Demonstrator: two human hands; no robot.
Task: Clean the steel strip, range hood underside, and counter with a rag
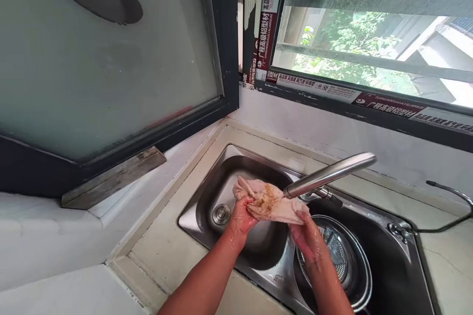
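Note:
A pale pink, wet-looking cloth [284,210] with brownish-yellow stains is stretched between my two hands, above the left basin [258,251] of a steel sink. My left hand [243,216] is closed on its left part, where the cloth is bunched and folded. Pinching the right end, my right hand [308,236] has its fingers partly hidden behind the fabric. Just over the cloth ends the spout of a brushed steel faucet [328,175]; whether water is running I cannot tell. Both hands look wet.
In the right basin [391,256] stands a round metal bowl [364,270] with a perforated strainer [334,246] in it. A drain [220,214] shows in the left basin. A thin curved metal spout [453,192] rises at the right. An open window sash [166,128] juts in at the left.

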